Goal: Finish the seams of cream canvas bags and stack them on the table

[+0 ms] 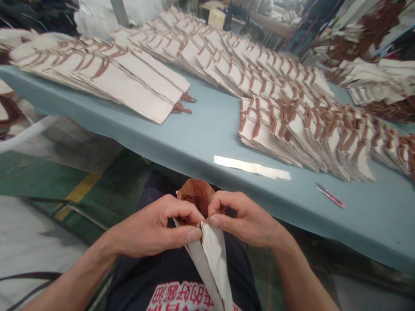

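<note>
Over my lap I hold a cream cloth bag (215,248) with a brown inside and brown trim at its opening. My left hand (158,226) pinches the bag's edge between thumb and fingers. Close beside it, my right hand (238,216) pinches the same edge from the other side, fingertips almost touching the left ones. What lies between the fingertips is hidden. A pale strip (251,167) rests on the table's near edge in front of my hands. Right of it are small thread snips (330,195) with a pink handle.
A long blue-topped table (207,129) runs across in front of me. Overlapping cream bags with brown trim (129,82) lie at the left, with more rows (304,129) at the right and back. A metal frame (65,203) stands low at the left.
</note>
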`<state>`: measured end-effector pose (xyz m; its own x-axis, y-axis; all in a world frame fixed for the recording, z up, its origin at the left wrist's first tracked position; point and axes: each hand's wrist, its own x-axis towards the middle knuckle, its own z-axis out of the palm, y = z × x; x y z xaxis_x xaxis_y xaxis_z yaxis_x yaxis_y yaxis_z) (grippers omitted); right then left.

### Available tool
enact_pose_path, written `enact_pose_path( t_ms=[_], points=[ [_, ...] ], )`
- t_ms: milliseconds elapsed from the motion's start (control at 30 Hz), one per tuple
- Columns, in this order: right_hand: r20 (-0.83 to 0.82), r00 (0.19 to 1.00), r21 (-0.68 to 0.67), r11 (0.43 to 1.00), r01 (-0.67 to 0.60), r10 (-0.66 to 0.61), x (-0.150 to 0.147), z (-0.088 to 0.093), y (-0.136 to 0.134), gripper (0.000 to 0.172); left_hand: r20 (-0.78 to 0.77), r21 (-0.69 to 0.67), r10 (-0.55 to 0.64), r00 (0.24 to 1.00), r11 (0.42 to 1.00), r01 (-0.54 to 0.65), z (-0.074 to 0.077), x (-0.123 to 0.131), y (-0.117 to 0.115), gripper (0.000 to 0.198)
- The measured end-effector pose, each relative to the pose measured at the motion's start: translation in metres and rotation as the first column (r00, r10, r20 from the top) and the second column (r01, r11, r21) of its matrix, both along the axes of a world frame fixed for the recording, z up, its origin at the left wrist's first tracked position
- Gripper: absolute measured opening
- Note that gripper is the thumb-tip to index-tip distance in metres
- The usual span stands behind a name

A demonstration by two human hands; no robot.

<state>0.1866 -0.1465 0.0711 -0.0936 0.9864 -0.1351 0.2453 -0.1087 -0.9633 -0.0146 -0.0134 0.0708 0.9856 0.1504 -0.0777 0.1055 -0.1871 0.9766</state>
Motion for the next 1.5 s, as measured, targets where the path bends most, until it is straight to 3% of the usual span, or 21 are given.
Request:
enact_pose_path(
  t_ms=[167, 467, 600, 800, 1000, 1100, 1200, 1333, 1500],
  points=[
    [-0.040, 0.999, -0.038, 0.999, 0.016, -0.017, 0.000, -0.002, -0.005, 0.031, -0.010, -0.008, 0.028, 1.000, 1.000, -0.028, 0.001, 0.002, -0.005, 0.022],
    [0.103, 0.995, 0.055, 0.998, -0.004, -0.001, -0.004, 0.011, -0.009, 0.024, -0.047, 0.228, 0.205, 0.978, 0.955, -0.189, 0.012, -0.002, -0.028, 0.018],
    [0.089, 0.996, 0.057, 0.998, 0.001, -0.006, -0.004, 0.009, -0.008, 0.024, -0.068, 0.267, 0.194, 0.979, 0.949, -0.169, 0.012, -0.005, -0.024, 0.018],
    [0.089, 0.996, 0.043, 0.999, -0.006, 0.002, -0.005, 0.007, -0.008, 0.024, -0.141, 0.214, 0.129, 0.982, 0.972, -0.097, 0.009, 0.003, -0.015, 0.017],
    [0.130, 0.991, 0.007, 1.000, 0.012, -0.013, -0.003, 0.009, -0.009, 0.017, -0.104, 0.293, 0.132, 0.986, 0.951, -0.097, 0.008, 0.005, -0.014, 0.021],
    [0.193, 0.981, -0.005, 1.000, 0.022, -0.021, -0.004, 0.015, -0.009, 0.013, -0.083, 0.359, 0.132, 0.988, 0.929, -0.094, 0.008, 0.004, -0.015, 0.025],
    [0.341, 0.940, -0.006, 1.000, 0.016, -0.013, -0.011, 0.022, -0.007, 0.025, -0.039, 0.419, 0.160, 0.986, 0.899, -0.130, 0.006, 0.003, -0.017, 0.028],
    [0.486, 0.874, -0.015, 1.000, 0.010, -0.001, -0.023, 0.023, -0.001, 0.038, -0.084, 0.330, 0.183, 0.980, 0.933, -0.146, 0.004, 0.001, -0.017, 0.028],
    [0.398, 0.916, -0.059, 0.998, -0.035, 0.056, -0.027, 0.015, 0.000, 0.027, -0.188, 0.093, 0.073, 0.980, 0.994, -0.056, 0.002, -0.007, -0.007, 0.027]
  ],
)
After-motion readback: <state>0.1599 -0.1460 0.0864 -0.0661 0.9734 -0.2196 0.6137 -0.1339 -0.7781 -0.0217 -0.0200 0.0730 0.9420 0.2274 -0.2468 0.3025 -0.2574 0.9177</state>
